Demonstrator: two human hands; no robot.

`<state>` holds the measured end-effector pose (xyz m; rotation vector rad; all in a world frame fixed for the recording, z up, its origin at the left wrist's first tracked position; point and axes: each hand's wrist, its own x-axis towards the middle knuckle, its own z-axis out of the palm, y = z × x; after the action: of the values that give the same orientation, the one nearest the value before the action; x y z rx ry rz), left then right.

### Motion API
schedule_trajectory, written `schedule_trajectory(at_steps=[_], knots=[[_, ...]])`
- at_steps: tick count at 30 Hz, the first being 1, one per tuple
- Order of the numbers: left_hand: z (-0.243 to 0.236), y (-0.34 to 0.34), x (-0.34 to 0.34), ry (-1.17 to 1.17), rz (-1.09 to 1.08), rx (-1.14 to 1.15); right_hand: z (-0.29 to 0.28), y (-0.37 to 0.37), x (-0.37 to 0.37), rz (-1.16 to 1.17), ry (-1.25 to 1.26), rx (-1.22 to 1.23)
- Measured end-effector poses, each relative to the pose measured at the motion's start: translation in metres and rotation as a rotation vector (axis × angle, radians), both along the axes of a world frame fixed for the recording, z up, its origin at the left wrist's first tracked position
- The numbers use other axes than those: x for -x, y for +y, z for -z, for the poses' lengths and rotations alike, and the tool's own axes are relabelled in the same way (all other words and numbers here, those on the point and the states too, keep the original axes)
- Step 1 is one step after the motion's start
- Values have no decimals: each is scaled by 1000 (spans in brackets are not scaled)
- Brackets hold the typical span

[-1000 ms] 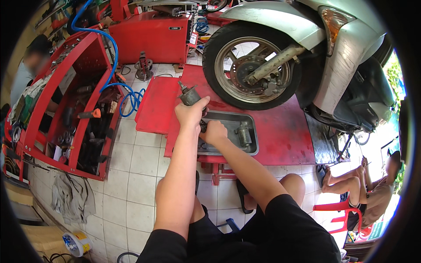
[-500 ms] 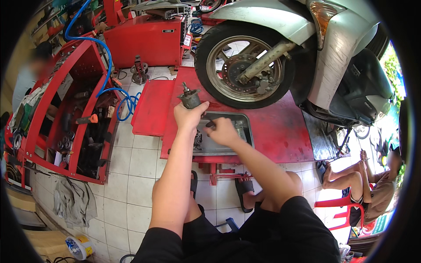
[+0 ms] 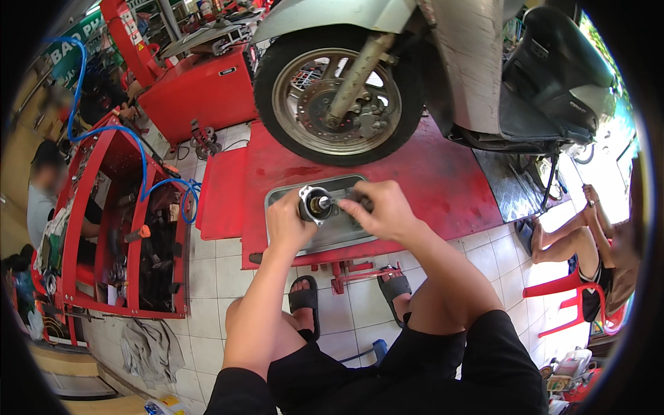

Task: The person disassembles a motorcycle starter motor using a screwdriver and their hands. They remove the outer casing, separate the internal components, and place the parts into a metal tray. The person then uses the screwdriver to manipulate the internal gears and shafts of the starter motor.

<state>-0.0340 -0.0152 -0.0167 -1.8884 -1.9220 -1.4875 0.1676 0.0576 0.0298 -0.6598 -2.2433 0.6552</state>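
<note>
Two grips: left hand (image 3: 286, 221) clasps round grey metal housing (image 3: 316, 201), right hand (image 3: 389, 209) small dark piece (image 3: 366, 201); slackening could drop either.

The side wall of the cylindrical metal motor housing (image 3: 315, 198) is covered by the fingers of the left hand (image 3: 287, 218). Between the fingers of the right hand (image 3: 384, 209), a dark piece (image 3: 365, 202) is too hidden to be identified. Beneath both sets of fingers, the metal tray (image 3: 335, 238) is partly screened. Beyond them, the scooter (image 3: 460, 69) is cut off by the upper edge.
</note>
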Motion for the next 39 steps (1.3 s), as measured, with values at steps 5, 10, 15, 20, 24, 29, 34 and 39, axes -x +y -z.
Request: schedule_trajectory(at_steps=[5, 10, 15, 20, 24, 29, 34, 39], knots=[[-6, 0, -17, 7, 106, 20, -9, -3, -18, -120, -105, -186], [-5, 1, -26, 38, 166, 20, -15, -5, -22, -150, -249, -274], [-3, 0, -26, 77, 341, 157, -8, 3, -24, -189, -380, -392], [-6, -8, -24, 43, 507, 226, -1, 4, -21, -352, -425, -490], [-8, -11, -17, 75, 576, 361, 6, -4, -21, -387, -352, -500], [-7, -11, -38, -78, 586, 183, 26, -7, -14, -204, -262, -351], [3, -12, -36, -278, 581, 429, 23, -8, -10, -143, -142, -351], [-14, -7, -28, -283, 732, 467, 9, -12, -14, -172, -85, -380]])
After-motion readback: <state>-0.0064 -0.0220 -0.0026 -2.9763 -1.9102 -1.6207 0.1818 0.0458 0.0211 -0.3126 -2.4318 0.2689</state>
